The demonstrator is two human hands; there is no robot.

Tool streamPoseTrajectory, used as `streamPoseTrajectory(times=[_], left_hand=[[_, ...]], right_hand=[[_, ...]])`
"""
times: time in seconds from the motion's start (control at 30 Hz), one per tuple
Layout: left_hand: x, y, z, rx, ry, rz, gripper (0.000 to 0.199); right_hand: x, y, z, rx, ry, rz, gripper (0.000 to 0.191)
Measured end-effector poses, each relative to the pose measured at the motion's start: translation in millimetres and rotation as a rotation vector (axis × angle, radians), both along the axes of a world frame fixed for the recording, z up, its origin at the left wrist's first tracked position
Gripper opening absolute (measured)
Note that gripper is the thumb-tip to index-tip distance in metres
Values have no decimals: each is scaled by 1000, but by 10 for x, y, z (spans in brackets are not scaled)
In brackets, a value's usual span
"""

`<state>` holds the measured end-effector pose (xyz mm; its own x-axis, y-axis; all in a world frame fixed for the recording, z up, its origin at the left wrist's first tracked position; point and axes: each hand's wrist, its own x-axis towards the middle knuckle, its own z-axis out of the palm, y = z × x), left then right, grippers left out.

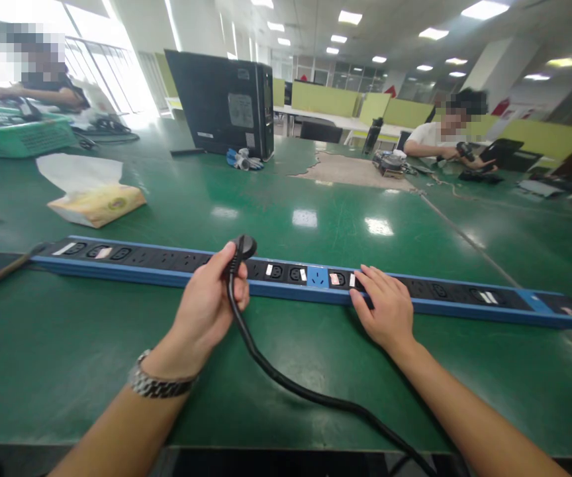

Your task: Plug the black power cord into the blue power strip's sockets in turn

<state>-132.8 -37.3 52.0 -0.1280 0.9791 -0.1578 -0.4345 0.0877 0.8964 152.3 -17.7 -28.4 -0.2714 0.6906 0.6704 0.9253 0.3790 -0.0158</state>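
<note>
A long power strip [286, 289], blue-sided with a black socket face, lies across the green table. Near its middle, my left hand [206, 298] is closed around a black power plug [244, 246], just over the sockets. The plug's prongs are hidden from me. From it a thick black cable [286, 381] curves down to the right and drops past the table's near edge. My right hand [385, 308] grips the strip right of its blue socket [318, 277], fingers over the top and thumb at the near side. White and pinkish labels mark several sockets.
On the green table [276, 212] stand a tissue pack [97, 204], a black computer tower [231, 103] and blue-grey gloves [244, 159]. A green basket [22, 136] is at far left by one person. Another person [439, 136] handles a dark tool across the table.
</note>
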Motion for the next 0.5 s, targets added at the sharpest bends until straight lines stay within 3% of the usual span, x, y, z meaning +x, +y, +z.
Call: streamPoseTrajectory(times=[0.1, 0.23, 0.5], left_hand=[[-246, 37, -137, -88, 202, 17, 40], [-299, 78, -261, -167, 328, -36, 43], [-284, 129, -190, -105, 506, -113, 49]], right_hand=[[-5, -2, 5, -4, 8, -1, 35], [-12, -2, 5, -8, 17, -5, 35], [-13, 4, -5, -4, 33, -6, 35]])
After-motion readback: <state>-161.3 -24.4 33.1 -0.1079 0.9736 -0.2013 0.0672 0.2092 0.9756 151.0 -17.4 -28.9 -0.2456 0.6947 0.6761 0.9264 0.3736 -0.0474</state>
